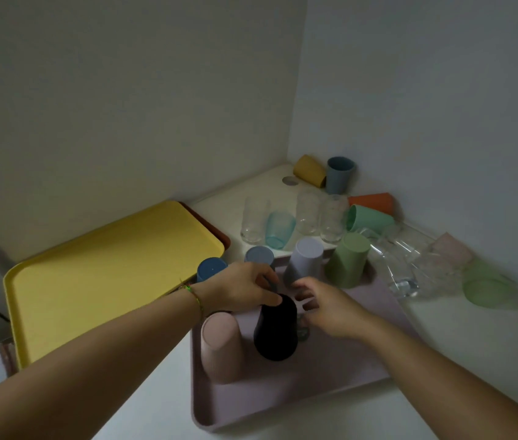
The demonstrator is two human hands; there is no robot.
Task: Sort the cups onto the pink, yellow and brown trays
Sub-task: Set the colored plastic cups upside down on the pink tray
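Desk [473,360]: white, set in a wall corner, carries everything.
Yellow tray [108,281]: left of the pink tray, lying on the brown tray [221,231], of which only the far edge shows.
Pink tray [299,392]: nearest the viewer.
Loose cups [369,219]: clear and coloured, some standing and some on their sides, on the desk beyond and to the right of the pink tray.
Left hand [242,289]: over the pink tray's middle, fingers curled, thumb on the black cup's upturned base.
Right hand [324,308]: just right of that cup, fingers loosely curled; whether it holds anything cannot be told.
Black cup [275,331], pink cup [219,344]: inverted on the pink tray, side by side.
Green cup [348,260], lilac cup [303,260]: inverted at the pink tray's far edge.
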